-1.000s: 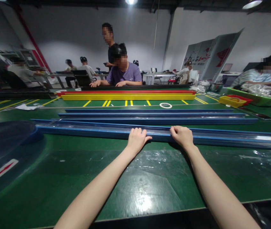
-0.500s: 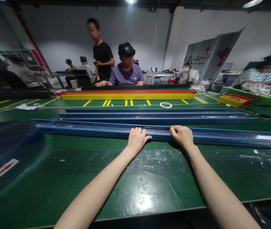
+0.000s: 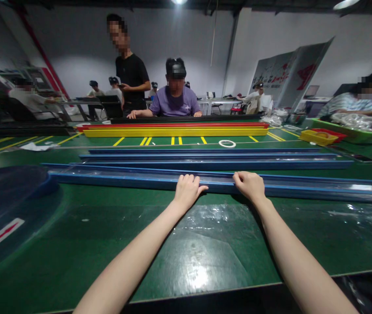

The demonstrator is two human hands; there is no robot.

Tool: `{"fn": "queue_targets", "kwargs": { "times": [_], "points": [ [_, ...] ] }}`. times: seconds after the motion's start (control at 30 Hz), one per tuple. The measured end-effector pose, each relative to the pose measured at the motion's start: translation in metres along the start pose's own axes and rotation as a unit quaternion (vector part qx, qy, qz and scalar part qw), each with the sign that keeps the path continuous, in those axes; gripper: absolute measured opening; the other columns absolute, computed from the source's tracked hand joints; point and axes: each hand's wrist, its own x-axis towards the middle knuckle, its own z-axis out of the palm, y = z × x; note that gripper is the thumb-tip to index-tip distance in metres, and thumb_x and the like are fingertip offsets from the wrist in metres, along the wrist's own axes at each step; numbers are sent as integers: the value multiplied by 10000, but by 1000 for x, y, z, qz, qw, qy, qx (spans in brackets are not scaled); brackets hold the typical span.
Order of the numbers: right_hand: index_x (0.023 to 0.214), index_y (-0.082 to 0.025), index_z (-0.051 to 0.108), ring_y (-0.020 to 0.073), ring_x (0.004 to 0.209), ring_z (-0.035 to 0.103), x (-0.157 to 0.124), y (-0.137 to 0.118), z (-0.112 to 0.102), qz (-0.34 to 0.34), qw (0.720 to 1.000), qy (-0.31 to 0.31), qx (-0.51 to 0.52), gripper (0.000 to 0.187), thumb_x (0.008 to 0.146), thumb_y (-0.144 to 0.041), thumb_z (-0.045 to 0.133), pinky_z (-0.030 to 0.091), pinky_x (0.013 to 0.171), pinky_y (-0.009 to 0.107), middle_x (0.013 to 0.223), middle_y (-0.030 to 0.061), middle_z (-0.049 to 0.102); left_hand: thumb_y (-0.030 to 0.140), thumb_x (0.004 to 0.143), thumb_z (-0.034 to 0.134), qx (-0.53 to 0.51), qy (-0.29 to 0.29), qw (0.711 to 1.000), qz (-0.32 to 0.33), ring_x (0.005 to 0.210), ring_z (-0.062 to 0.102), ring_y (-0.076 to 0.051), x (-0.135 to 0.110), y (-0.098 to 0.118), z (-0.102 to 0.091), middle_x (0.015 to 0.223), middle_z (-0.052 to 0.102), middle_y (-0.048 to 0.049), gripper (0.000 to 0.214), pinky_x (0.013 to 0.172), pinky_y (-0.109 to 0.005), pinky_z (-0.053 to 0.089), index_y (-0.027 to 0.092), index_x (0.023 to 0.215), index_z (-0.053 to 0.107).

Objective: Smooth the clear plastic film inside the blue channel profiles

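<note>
Green worktable (image 3: 107, 226) in a large workshop, seen from the wearer's head. A long blue rail (image 3: 107, 179) lies across it from left to right, near the middle of the table. Both bare arms reach forward to it. The left hand (image 3: 187, 190) has its fingers curled over the rail's near wall, thumb stretched out sideways along the front. The right hand (image 3: 249, 185) sits just beside it, well within the rail's middle stretch, fingers folded over the same wall – both hands grip the rail.

Clear plastic film (image 3: 212, 213) lies flat on the table just before the hands. Behind the held rail lie more blue rails (image 3: 205, 159), then a white tape ring (image 3: 227, 143), then a yellow rail (image 3: 176, 132) with a red rail (image 3: 173, 126) touching its far side. Across the table a seated person in a purple shirt (image 3: 174, 102) rests both hands on the far edge – a person in black (image 3: 130, 80) stands beside them.
</note>
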Motion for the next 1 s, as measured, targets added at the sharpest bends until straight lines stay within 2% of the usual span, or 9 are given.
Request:
{"fn": "queue_targets", "kwargs": {
  "times": [0.5,0.57,0.67,0.8,0.9,1.0],
  "points": [
    [564,-184,582,116,568,507,-1,0,-2,-18,1000,-4,-4,401,797,-374,317,197,496,230,671,38,637,517,800,364,-18,20,1000,0,739,469,-194,-3,0,2,737,563,-51,403,652,-309,264,164,819,557],
    [549,-176,563,108,562,492,-1,-1,-2,-25,1000,17,-8,393,797,-370,327,192,489,227,644,37,619,518,802,362,-17,22,1000,0,739,469,-194,-3,0,1,738,562,-52,404,653,-311,265,163,812,555],
    [532,-170,518,97,578,473,-2,-6,-1,-43,995,85,-9,368,802,-339,334,193,491,224,596,28,575,518,803,361,-13,24,1000,0,736,469,-195,-3,0,0,738,562,-53,403,650,-312,267,162,791,549],
    [538,-172,475,89,589,446,-3,-22,1,-98,982,161,-8,337,817,-291,328,217,523,225,564,12,520,514,803,366,-11,22,1000,1,736,473,-196,-3,0,-2,739,563,-55,395,652,-312,271,160,777,541],
    [548,-173,467,89,594,437,-4,-37,2,-143,974,177,-3,323,823,-274,331,234,558,226,563,8,510,516,797,378,-13,22,1000,0,744,477,-200,-3,1,-3,747,566,-58,393,659,-314,275,160,792,545],
    [550,-174,473,90,587,437,-3,-49,5,-170,972,164,-1,331,828,-284,330,236,565,228,564,8,517,514,794,387,-17,21,1000,-2,755,480,-204,-3,1,-3,756,568,-61,390,663,-317,278,159,798,548]
  ]
}}
